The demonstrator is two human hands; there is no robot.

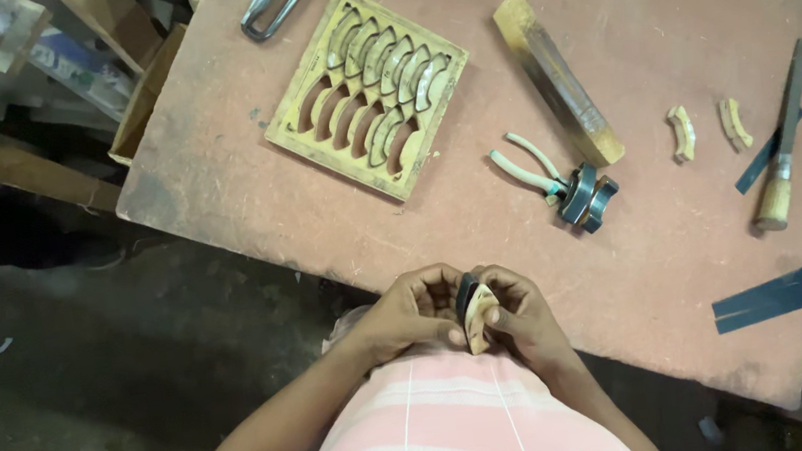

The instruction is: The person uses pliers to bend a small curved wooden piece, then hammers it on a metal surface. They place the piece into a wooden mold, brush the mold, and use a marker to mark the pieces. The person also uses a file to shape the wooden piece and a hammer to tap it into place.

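A: Two hands meet at the table's (216, 191) near edge. What lies between them?

B: A curved wood piece (479, 315), long axis upright. Left hand (413, 313) and right hand (522, 312) both pinch it, dark strip (465, 294) pressed against its left face.

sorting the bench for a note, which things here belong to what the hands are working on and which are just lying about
In use:
left hand
right hand
curved wooden piece
dark strip

Lying about:
wooden frame
pliers
wooden block
two loose curved pieces
file
flat dark strips
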